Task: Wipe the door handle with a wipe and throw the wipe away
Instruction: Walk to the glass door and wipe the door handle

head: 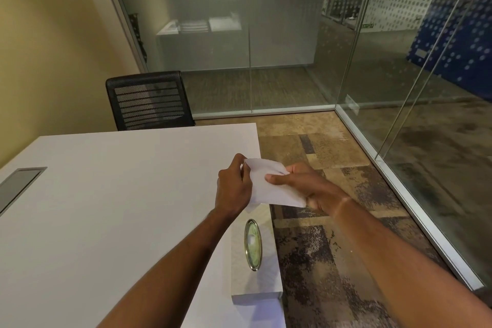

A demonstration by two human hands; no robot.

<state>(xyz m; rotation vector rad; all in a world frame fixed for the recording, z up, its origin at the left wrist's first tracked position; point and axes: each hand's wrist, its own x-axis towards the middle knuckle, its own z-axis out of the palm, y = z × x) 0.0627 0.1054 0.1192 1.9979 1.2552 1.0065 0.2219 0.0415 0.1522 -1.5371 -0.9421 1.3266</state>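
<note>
A white wipe (269,189) is held in the air above the right edge of the white table (106,208). My left hand (233,186) pinches its left edge near the top corner. My right hand (306,189) grips its right side, thumb on top of the sheet. Directly below the wipe, a pale tissue box (254,274) with an oval gold-rimmed opening (253,245) lies on the table's right edge. No door handle and no bin are in view.
A black mesh-back chair (149,100) stands behind the table by the yellow wall. Glass partitions (292,48) with metal floor rails enclose the room ahead and to the right. Patterned carpet (332,247) covers the floor right of the table. A grey cable hatch (18,184) sits at the table's left.
</note>
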